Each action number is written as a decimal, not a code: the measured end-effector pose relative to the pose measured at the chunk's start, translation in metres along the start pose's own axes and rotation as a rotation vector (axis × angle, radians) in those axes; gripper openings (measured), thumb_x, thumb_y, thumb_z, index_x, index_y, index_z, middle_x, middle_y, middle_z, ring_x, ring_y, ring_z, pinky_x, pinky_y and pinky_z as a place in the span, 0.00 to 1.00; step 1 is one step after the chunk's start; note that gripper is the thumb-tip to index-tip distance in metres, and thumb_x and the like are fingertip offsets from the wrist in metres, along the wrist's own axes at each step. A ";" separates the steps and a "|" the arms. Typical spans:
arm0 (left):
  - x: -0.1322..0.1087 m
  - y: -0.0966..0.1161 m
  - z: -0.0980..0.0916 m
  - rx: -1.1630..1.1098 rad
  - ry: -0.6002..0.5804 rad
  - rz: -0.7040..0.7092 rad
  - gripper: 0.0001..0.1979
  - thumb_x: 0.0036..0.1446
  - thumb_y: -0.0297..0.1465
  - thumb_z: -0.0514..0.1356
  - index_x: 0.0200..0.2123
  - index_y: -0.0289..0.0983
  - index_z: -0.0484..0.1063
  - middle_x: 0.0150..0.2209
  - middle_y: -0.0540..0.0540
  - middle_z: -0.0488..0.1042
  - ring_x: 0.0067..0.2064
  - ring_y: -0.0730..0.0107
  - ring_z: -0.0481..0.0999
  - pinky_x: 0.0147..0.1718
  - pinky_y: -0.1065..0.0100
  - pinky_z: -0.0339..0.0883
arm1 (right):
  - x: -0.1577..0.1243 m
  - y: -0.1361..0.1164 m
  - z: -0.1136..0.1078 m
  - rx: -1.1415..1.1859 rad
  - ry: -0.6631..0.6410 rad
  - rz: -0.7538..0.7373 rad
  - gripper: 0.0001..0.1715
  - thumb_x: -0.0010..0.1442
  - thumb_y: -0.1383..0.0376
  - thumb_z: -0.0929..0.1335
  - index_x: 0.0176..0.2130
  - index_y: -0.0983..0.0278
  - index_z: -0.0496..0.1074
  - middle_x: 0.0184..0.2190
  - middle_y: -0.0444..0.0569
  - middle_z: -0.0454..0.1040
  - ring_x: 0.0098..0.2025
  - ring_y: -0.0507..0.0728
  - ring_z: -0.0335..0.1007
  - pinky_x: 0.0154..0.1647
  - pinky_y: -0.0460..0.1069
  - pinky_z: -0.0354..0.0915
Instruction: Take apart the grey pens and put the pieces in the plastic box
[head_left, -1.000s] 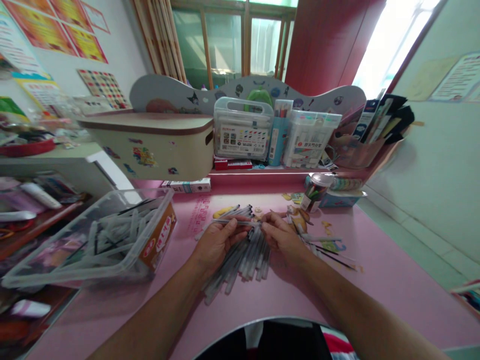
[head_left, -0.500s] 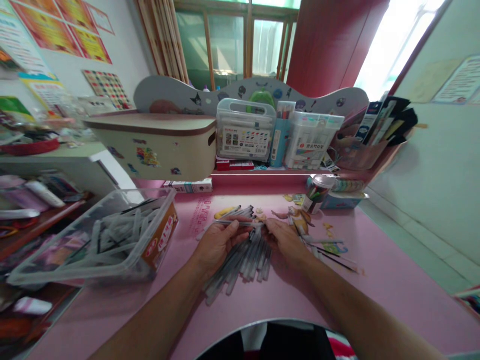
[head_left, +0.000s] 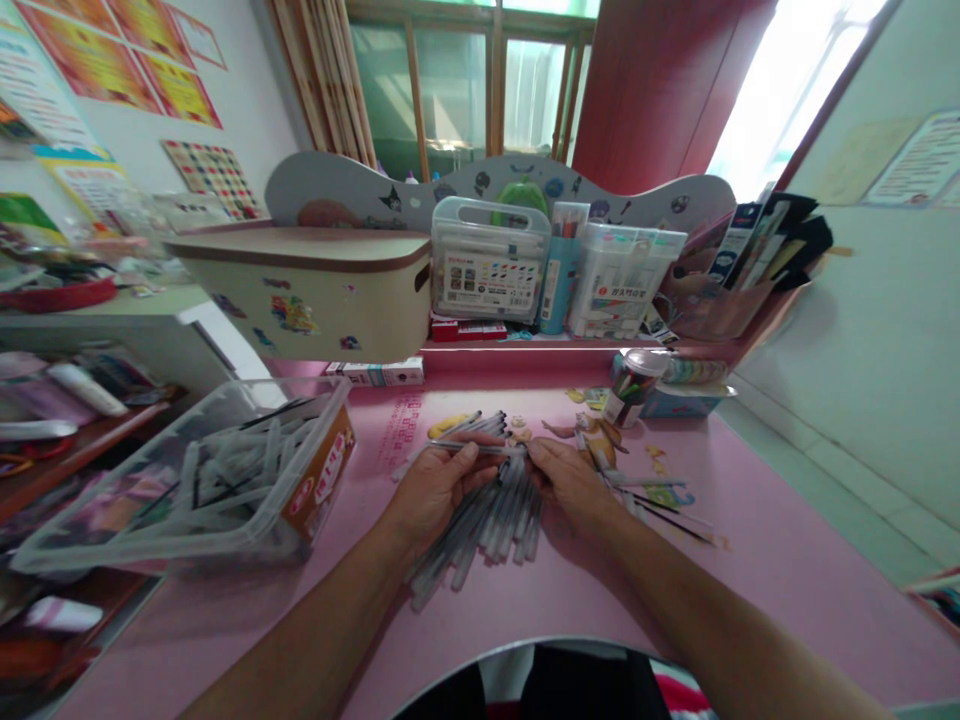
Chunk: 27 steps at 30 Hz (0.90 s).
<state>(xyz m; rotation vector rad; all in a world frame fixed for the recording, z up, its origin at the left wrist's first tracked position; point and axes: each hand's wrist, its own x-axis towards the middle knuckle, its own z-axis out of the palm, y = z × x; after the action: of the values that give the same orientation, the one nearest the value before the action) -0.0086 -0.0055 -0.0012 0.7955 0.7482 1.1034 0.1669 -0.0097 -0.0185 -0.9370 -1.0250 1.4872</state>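
Observation:
A slim pen (head_left: 491, 449) with a pale, see-through barrel lies level between my two hands. The thumb and fingers of my left hand (head_left: 431, 492) pinch its left part. At the other end, my right hand (head_left: 568, 482) has its fingertips closed on the pen's tip; what exactly they cover is hidden. Beneath both hands, many similar pens (head_left: 499, 525) lie in a loose fan on the pink desk (head_left: 585, 610). Beyond the left hand, more pens (head_left: 491, 424) show their dark ends. Several thin sticks or pen refills (head_left: 667, 515) rest to the right of my right hand.
On the left stands a clear plastic bin (head_left: 330, 480) holding pale pens or tubes. A lidded cream box (head_left: 322, 300), marker cases (head_left: 491, 265) and a pen holder (head_left: 724, 300) line the shelf. A clear jar (head_left: 634, 385) stands at the desk's back right.

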 end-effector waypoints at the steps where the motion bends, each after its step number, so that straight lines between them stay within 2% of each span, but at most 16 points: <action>1: 0.000 0.000 0.000 0.003 -0.004 0.001 0.07 0.56 0.30 0.65 0.37 0.32 0.79 0.40 0.40 0.80 0.41 0.69 0.80 0.39 0.75 0.75 | -0.001 -0.002 0.001 0.010 -0.002 -0.001 0.14 0.55 0.59 0.71 0.24 0.63 0.66 0.19 0.40 0.60 0.21 0.48 0.51 0.20 0.45 0.47; 4: 0.001 0.000 0.000 0.011 -0.007 0.003 0.08 0.56 0.30 0.65 0.37 0.32 0.79 0.40 0.40 0.80 0.41 0.70 0.80 0.39 0.76 0.74 | -0.002 -0.005 0.002 0.076 -0.007 0.052 0.08 0.51 0.64 0.72 0.31 0.62 0.67 0.18 0.37 0.59 0.17 0.47 0.46 0.18 0.44 0.40; 5: 0.001 0.000 0.000 0.014 -0.006 0.001 0.08 0.56 0.30 0.65 0.37 0.33 0.79 0.41 0.40 0.80 0.40 0.70 0.80 0.39 0.76 0.74 | -0.002 -0.005 0.001 0.081 -0.020 0.077 0.09 0.52 0.63 0.71 0.33 0.61 0.68 0.18 0.37 0.60 0.17 0.47 0.45 0.17 0.44 0.38; 6: 0.001 0.001 0.000 0.017 -0.009 -0.003 0.08 0.55 0.31 0.65 0.37 0.33 0.79 0.41 0.40 0.80 0.41 0.69 0.80 0.39 0.76 0.74 | -0.001 -0.004 0.000 0.094 0.004 0.073 0.09 0.55 0.60 0.70 0.35 0.61 0.68 0.19 0.38 0.62 0.16 0.46 0.44 0.17 0.44 0.37; 7: 0.001 0.001 0.001 0.021 -0.014 -0.006 0.08 0.55 0.31 0.65 0.37 0.33 0.79 0.41 0.40 0.80 0.41 0.69 0.80 0.39 0.76 0.75 | 0.000 -0.002 -0.001 0.070 -0.026 0.094 0.12 0.58 0.56 0.68 0.35 0.62 0.69 0.21 0.40 0.64 0.16 0.47 0.45 0.16 0.45 0.36; 9: 0.001 0.001 0.001 0.027 -0.021 -0.006 0.08 0.55 0.31 0.65 0.37 0.32 0.79 0.40 0.40 0.80 0.41 0.69 0.80 0.39 0.76 0.75 | 0.002 0.002 -0.004 0.026 -0.007 0.080 0.18 0.59 0.51 0.67 0.31 0.64 0.70 0.22 0.43 0.66 0.18 0.47 0.49 0.17 0.44 0.41; 12: 0.000 0.000 0.001 0.032 -0.013 0.006 0.08 0.55 0.31 0.65 0.37 0.32 0.79 0.41 0.40 0.80 0.41 0.69 0.80 0.38 0.76 0.75 | 0.005 0.007 -0.005 0.022 -0.002 0.054 0.18 0.57 0.54 0.70 0.26 0.64 0.68 0.21 0.42 0.64 0.22 0.49 0.55 0.20 0.44 0.49; 18: -0.001 0.000 0.003 0.050 0.001 0.029 0.08 0.56 0.31 0.65 0.37 0.32 0.79 0.42 0.40 0.80 0.41 0.69 0.80 0.38 0.75 0.75 | 0.002 0.004 0.004 0.134 0.007 0.073 0.16 0.54 0.56 0.73 0.28 0.63 0.67 0.21 0.41 0.64 0.23 0.49 0.59 0.24 0.45 0.56; 21: -0.001 0.001 0.005 0.051 0.019 0.044 0.08 0.55 0.31 0.65 0.37 0.32 0.79 0.42 0.40 0.80 0.40 0.69 0.80 0.38 0.75 0.75 | 0.003 0.003 0.005 0.109 0.063 0.004 0.15 0.54 0.57 0.73 0.27 0.63 0.67 0.22 0.41 0.66 0.24 0.50 0.61 0.25 0.45 0.57; 24: 0.000 0.001 0.004 0.037 0.085 0.085 0.08 0.55 0.32 0.65 0.37 0.33 0.78 0.42 0.42 0.80 0.41 0.68 0.80 0.37 0.74 0.76 | 0.004 0.001 0.003 0.074 0.091 -0.044 0.12 0.50 0.62 0.74 0.28 0.63 0.67 0.21 0.40 0.65 0.22 0.48 0.57 0.20 0.44 0.53; 27: 0.001 0.002 0.002 0.030 0.139 0.105 0.08 0.55 0.31 0.65 0.37 0.34 0.76 0.42 0.42 0.80 0.41 0.68 0.80 0.37 0.74 0.76 | 0.005 -0.003 -0.002 0.104 0.047 0.015 0.11 0.47 0.68 0.72 0.30 0.62 0.66 0.18 0.36 0.61 0.16 0.46 0.49 0.15 0.43 0.42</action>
<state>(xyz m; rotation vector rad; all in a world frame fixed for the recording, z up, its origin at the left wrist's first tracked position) -0.0079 -0.0048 0.0010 0.7960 0.8487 1.2539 0.1693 -0.0039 -0.0166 -0.9034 -0.8992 1.5097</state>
